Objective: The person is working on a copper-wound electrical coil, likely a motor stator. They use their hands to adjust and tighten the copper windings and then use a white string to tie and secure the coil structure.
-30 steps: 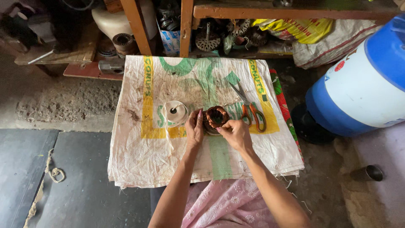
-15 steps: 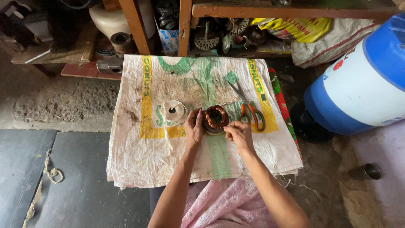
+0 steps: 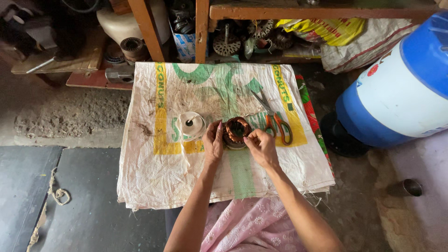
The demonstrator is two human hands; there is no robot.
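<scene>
One white spool of thread (image 3: pixel 191 125) lies on the printed sack (image 3: pixel 154 172) that covers the bench. Just right of it, the left hand (image 3: pixel 213 142) and right hand (image 3: pixel 261 147) grip one round copper-wound coil (image 3: pixel 237 130), dark and ring-shaped, from both sides. One pair of orange-handled scissors (image 3: pixel 275 122) lies alongside.

Bare sack (image 3: pixel 154 177) left and near side, spool (image 3: pixel 192 125) crowding left hand (image 3: pixel 213 143), scissors (image 3: pixel 274 120) flanking right hand (image 3: pixel 262 148)
</scene>
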